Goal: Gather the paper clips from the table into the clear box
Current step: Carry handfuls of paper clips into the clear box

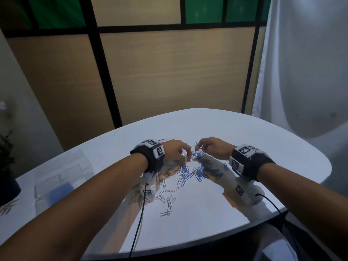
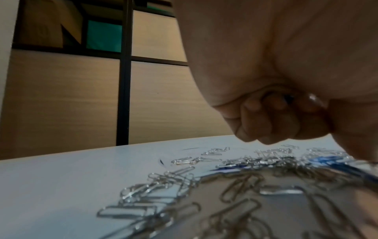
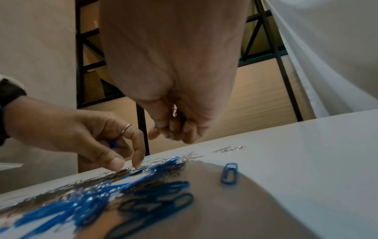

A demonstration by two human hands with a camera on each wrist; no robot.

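Your left hand (image 1: 175,149) curls over the far end of the scatter, thumb and forefinger tips down among the paper clips (image 1: 188,174); the right wrist view shows a blue clip tucked under its curled fingers (image 3: 135,145). Your right hand (image 1: 212,147) hangs just beside it, fingers bunched and pinching blue clips at their tips. Between and below your wrists the blue and silver clips lie spread on the white table (image 1: 263,140), silver ones trailing toward you, and one blue clip (image 3: 229,173) lies alone near your right wrist. The clear box (image 1: 62,178) sits well apart, out past your left forearm, with something blue inside. A dark potted plant (image 1: 7,176) stands beyond it at the table's edge.
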